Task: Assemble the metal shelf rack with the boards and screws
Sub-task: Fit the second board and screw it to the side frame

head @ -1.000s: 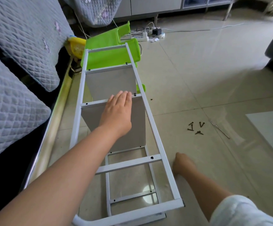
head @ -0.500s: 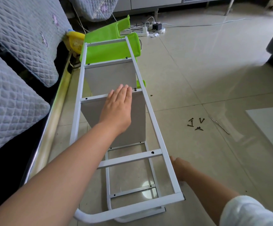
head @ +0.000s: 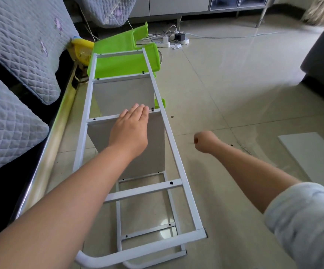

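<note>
Your left hand (head: pixel 131 131) lies flat, fingers straight, pressing on the upper edge of the grey board (head: pixel 153 140) where it meets a white crossbar (head: pixel 103 119) of the metal rack (head: pixel 176 156). The rack lies on its side on the tiled floor (head: pixel 234 84), long rails running away from you, with a second grey board (head: pixel 122 94) seated one bay further out and a green plastic piece (head: pixel 122 63) behind the far end. Your right hand (head: pixel 203 141) hovers clenched above the floor, just right of the near rail; whether it pinches a screw cannot be told. A dark screw head (head: pixel 152 109) sits in the crossbar just beside your left fingertips (head: pixel 137 106). A loose white board (head: pixel 312 152) lies on the floor to the right, well apart from the frame. Judgement: the tube frame looks stiff but light, so it will likely skate on the glossy tile if pushed sideways; brace it downward through a crossbar, not the thin board edge. The boards look rigid, smooth-faced and slippery; hold them by the edges, near the screw holes. Screws are small and easily dropped: pinch near the head. Two boards appear fitted; the nearer bays remain open.
</note>
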Motion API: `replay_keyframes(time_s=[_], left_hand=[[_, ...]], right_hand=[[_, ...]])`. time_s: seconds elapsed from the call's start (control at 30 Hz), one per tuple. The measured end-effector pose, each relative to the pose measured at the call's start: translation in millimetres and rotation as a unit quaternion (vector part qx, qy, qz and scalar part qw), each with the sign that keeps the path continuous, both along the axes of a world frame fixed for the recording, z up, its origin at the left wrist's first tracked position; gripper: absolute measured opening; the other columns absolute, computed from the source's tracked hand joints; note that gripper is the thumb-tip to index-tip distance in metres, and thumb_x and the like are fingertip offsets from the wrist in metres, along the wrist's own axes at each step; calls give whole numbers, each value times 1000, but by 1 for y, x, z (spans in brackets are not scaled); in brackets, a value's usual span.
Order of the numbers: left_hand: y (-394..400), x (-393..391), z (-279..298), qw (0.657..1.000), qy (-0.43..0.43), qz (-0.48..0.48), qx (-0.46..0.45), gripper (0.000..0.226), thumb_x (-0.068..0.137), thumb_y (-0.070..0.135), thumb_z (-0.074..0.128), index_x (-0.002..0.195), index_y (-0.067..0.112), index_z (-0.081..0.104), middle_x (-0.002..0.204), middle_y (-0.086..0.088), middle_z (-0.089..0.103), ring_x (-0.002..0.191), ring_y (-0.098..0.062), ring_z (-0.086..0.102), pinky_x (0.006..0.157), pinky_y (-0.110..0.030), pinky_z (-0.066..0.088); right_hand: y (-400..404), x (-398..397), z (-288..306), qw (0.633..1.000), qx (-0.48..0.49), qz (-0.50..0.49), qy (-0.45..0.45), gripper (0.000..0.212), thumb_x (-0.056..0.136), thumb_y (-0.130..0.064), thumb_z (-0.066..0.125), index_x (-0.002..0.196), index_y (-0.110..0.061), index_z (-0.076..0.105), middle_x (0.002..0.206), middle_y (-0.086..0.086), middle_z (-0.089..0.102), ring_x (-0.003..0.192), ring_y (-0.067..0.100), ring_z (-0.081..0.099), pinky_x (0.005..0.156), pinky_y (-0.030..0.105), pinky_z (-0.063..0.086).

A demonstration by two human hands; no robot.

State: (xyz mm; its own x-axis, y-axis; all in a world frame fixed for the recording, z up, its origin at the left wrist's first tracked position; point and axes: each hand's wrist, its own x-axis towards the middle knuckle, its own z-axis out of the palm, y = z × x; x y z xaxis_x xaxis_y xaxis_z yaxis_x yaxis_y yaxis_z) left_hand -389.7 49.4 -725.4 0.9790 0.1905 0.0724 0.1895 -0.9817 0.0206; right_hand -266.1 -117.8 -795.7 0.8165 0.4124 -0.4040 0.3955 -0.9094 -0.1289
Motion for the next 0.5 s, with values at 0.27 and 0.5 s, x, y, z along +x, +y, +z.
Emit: replay_keyframes(time_s=[0.27, 0.5], left_hand=[[2, 2, 19, 1000, 27, 3, -11, 58, 93, -1, 29, 147, 11, 13, 156, -3, 12, 142, -17, 17, 111, -26, 14], [3, 0, 20, 999, 16, 16, -30, 52, 88, -6, 31, 138, 9, 32, 142, -6, 37, 126, -27, 41, 100, -31, 33]], right_hand=[[35, 19, 94, 882, 460, -93, -29, 30, 83, 8, 48, 61, -14, 47, 56, 2, 50, 28, -2, 50, 46, 14, 49], [53, -6, 126, 820, 565, 56, -75, 13, 84, 8, 53, 85, -4, 53, 61, 8, 53, 43, 6, 55, 57, 32, 53]])
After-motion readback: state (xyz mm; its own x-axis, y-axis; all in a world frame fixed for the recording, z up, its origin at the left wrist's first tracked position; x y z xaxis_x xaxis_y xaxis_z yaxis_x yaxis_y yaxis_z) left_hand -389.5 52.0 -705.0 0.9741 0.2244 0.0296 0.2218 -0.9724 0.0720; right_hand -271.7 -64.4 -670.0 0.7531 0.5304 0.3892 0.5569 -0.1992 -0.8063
